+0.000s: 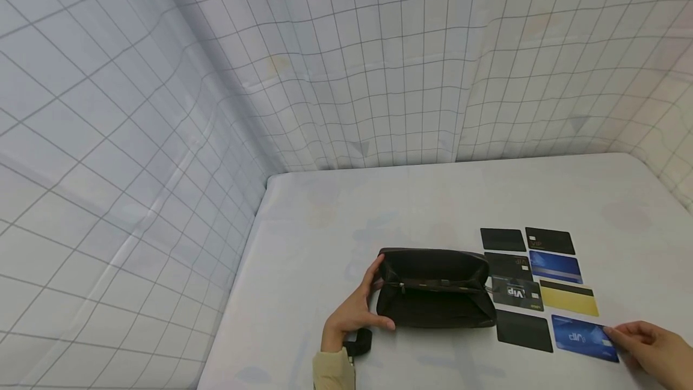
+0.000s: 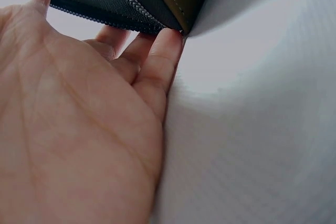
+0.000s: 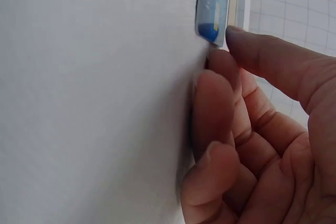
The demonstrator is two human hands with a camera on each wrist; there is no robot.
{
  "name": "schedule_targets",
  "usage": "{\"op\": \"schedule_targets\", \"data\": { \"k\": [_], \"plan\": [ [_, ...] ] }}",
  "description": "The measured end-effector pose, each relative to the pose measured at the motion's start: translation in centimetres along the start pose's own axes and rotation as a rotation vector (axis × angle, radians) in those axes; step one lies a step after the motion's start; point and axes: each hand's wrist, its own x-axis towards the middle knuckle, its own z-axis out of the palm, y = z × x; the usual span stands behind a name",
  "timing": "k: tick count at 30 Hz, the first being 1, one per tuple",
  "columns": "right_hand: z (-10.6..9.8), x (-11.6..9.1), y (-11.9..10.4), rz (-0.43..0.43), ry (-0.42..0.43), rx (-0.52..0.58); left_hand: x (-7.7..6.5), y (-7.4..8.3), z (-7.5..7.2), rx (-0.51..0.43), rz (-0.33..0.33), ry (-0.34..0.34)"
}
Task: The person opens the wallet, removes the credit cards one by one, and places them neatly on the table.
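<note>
A black zip wallet [image 1: 436, 312] lies spread wide on the white table, its dark inside showing. My left hand [image 1: 354, 312] grips the wallet's left end, thumb at the near edge and fingers at the far corner. Up close, the left wrist view has the fingertips against the zipper edge of the wallet [image 2: 100, 3]. At the lower right, my right hand [image 1: 652, 348] pinches the right corner of a blue VIP card [image 1: 579, 337] between thumb and finger. In the right wrist view the other fingers of the right hand [image 3: 262, 124] curl beside the table surface.
Two columns of cards lie right of the wallet. Among them are a yellow card with a black stripe [image 1: 569, 301], a striped blue card [image 1: 556, 266], a grey Vip card [image 1: 517, 294] and several black ones. Grid-patterned white curtains [image 1: 379, 77] stand behind and left of the table [image 1: 303, 227].
</note>
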Motion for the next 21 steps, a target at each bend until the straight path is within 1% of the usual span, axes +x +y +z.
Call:
{"op": "schedule_targets", "data": {
  "k": [8, 14, 21],
  "plan": [
    [0.19, -0.26, -0.03, -0.004, 0.006, 0.004, 0.07, 0.05, 0.08, -0.014, 0.014, -0.003],
    [0.26, -0.21, 0.05, 0.002, 0.008, 0.003, 0.06, 0.02, 0.07, -0.006, 0.013, -0.005],
    [0.34, -0.36, -0.11, -0.020, -0.006, -0.012, 0.01, 0.05, -0.01, -0.015, 0.004, -0.011]
  ]
}}
